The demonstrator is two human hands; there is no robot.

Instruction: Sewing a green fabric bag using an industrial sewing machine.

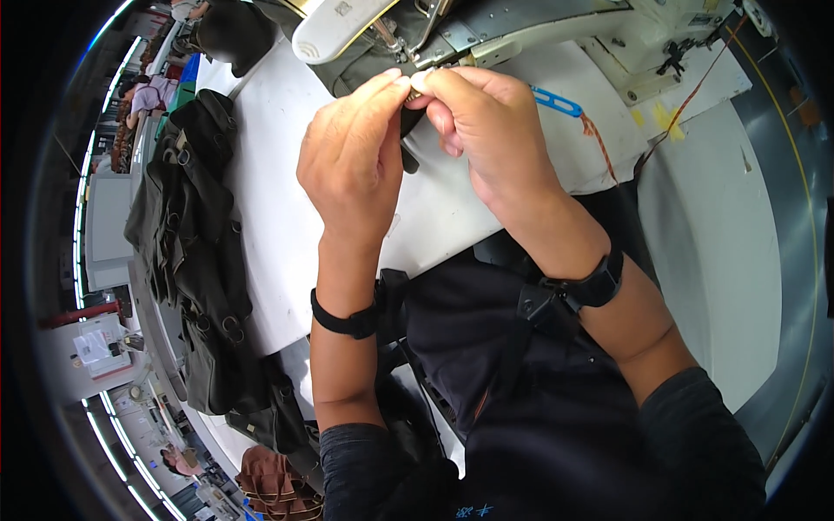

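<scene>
My left hand (352, 148) and my right hand (491, 117) meet fingertip to fingertip just in front of the sewing machine (486, 39). Both are closed in a pinch on a dark strap (409, 159), whose loose end hangs between them. A small brassy bit shows at the fingertips, too covered to name. Behind my right hand a slotted blue plastic handle (556, 102) sticks out, with an orange cord tied to its end. The rest of that tool is hidden, and I cannot tell whether the hand holds it or it lies on the white tabletop (443, 221).
Dark green bags with metal rings (187, 252) are heaped along the table's left side. A dark rounded object (234, 36) stands at the far left. Brown bags (274, 486) lie at lower left. Other people (149, 95) work in the background on the left.
</scene>
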